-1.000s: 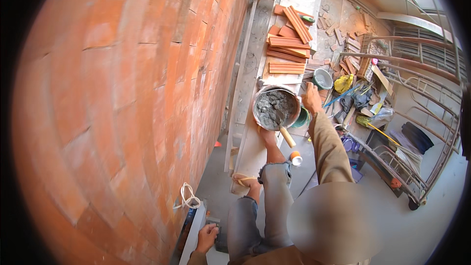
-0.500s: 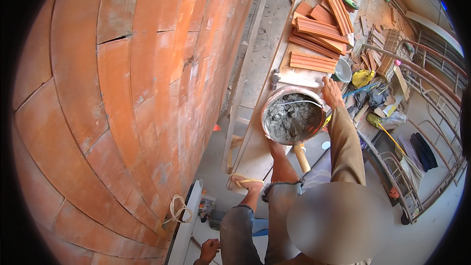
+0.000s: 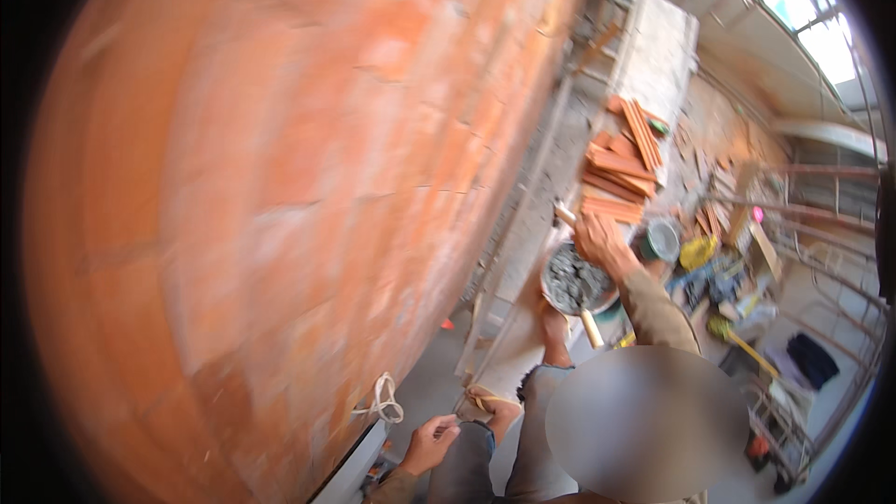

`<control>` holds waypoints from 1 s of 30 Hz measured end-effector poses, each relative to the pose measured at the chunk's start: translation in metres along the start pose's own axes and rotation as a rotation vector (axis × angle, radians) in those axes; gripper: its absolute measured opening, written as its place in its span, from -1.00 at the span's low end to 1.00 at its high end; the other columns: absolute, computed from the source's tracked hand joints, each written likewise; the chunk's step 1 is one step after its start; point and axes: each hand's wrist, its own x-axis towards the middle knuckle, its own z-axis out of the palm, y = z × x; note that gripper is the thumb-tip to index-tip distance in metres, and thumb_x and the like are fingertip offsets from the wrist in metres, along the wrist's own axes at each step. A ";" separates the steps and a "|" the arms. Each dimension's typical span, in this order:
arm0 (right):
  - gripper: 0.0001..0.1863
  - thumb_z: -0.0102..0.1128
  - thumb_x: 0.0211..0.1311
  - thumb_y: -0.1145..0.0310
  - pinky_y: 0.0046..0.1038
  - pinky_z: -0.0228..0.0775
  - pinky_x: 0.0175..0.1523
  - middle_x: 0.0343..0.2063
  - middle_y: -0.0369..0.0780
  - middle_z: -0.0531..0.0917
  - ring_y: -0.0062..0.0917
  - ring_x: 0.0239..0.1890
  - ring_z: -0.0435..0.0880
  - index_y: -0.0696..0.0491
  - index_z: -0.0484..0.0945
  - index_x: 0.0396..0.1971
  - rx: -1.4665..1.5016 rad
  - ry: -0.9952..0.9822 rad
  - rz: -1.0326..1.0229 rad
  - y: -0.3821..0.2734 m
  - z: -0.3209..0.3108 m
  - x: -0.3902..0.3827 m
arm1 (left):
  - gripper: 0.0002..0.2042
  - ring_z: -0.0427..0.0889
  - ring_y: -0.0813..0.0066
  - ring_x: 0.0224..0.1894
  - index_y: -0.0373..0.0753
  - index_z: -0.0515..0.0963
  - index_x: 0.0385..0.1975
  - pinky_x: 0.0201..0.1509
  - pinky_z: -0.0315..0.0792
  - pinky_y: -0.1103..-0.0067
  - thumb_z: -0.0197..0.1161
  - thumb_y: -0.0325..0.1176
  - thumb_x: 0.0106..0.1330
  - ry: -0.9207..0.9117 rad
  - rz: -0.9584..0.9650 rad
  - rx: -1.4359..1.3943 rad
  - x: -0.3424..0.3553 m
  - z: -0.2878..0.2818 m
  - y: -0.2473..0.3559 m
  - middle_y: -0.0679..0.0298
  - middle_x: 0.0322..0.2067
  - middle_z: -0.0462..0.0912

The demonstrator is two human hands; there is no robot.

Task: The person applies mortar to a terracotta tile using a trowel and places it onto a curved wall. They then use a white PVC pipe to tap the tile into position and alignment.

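Observation:
My right hand [image 3: 600, 241] is closed round the pale handle of what looks like a hammer [image 3: 565, 213], over the far rim of a bucket. Grey mortar [image 3: 572, 278] fills the bucket [image 3: 612, 301], which stands on the plank in front of my legs. A thick pale wooden handle [image 3: 592, 329] sticks out at the bucket's near side. At the lower left, my left hand [image 3: 431, 441] hovers beside my knee, with its fingers loosely bent and nothing visible in them. The orange block wall [image 3: 308, 177] rises on my left, smeared by motion.
Grooved orange tiles [image 3: 621, 163] lie piled on the plank [image 3: 658, 37] beyond the bucket. A grey-green bucket [image 3: 661, 240] and a yellow bag [image 3: 697, 253] stand to the right. Metal scaffold frames [image 3: 831, 215] line the right side. A pale cord loop [image 3: 383, 401] hangs near the wall.
My right hand has lifted the hammer-like tool from the plank and moved left over the bucket's far rim. My left hand has risen towards my knee. The view has swung left.

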 end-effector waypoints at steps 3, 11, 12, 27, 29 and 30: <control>-0.59 0.10 0.15 0.34 -0.36 0.33 -0.41 -0.49 -0.23 0.49 -0.41 -0.42 0.55 0.13 0.55 0.02 -0.104 0.102 -0.132 -0.080 -0.083 -0.022 | -0.62 0.70 0.29 -0.10 -0.37 0.52 0.08 0.02 0.54 0.48 0.28 -0.30 0.34 0.038 0.190 0.056 -0.030 -0.014 0.032 0.00 -0.10 0.69; -0.69 0.38 0.09 0.15 -0.19 0.45 -0.49 -0.66 -0.10 0.58 -0.16 -0.59 0.62 0.07 0.57 -0.61 0.433 -0.162 -0.370 -0.349 -0.278 -0.083 | -0.24 0.18 -0.08 0.41 -0.30 0.22 0.38 0.46 0.12 0.25 0.38 -0.16 0.22 0.403 0.647 0.275 -0.130 -0.042 -0.022 -0.16 0.35 0.21; -0.71 0.40 0.07 0.19 -0.19 0.46 -0.48 -0.65 -0.11 0.58 -0.17 -0.59 0.63 0.07 0.55 -0.61 0.507 -0.169 -0.433 -0.376 -0.292 -0.093 | -0.23 0.17 -0.10 0.41 -0.29 0.21 0.38 0.47 0.11 0.25 0.39 -0.16 0.22 0.462 0.696 0.262 -0.143 -0.043 -0.025 -0.18 0.35 0.20; 0.10 0.16 0.22 -0.33 -0.16 0.42 0.21 0.23 0.17 0.40 -0.12 0.21 0.49 0.24 0.03 0.44 1.564 -1.233 -0.159 -0.579 -0.200 -0.176 | -0.67 0.38 0.44 -0.56 -0.13 0.32 -0.59 -0.22 0.38 0.36 0.09 -0.20 0.46 0.682 0.804 -1.521 -0.348 -0.087 -0.119 0.37 -0.69 0.31; 0.10 0.20 0.20 -0.32 -0.10 0.44 0.19 0.22 0.17 0.41 -0.07 0.21 0.50 0.22 0.03 0.45 1.888 -1.537 -0.020 -0.601 -0.226 -0.193 | -0.68 0.40 0.43 -0.53 -0.14 0.33 -0.58 -0.19 0.38 0.35 0.10 -0.19 0.44 0.648 0.923 -1.630 -0.355 -0.088 -0.122 0.36 -0.68 0.33; 0.04 0.24 0.20 -0.25 -0.05 0.48 0.15 0.14 0.17 0.48 -0.01 0.13 0.57 0.17 0.06 0.44 2.042 -1.721 0.067 -0.615 -0.243 -0.192 | -0.69 0.40 0.42 -0.53 -0.14 0.34 -0.56 -0.15 0.37 0.34 0.12 -0.16 0.41 0.672 0.952 -1.639 -0.357 -0.089 -0.122 0.35 -0.67 0.33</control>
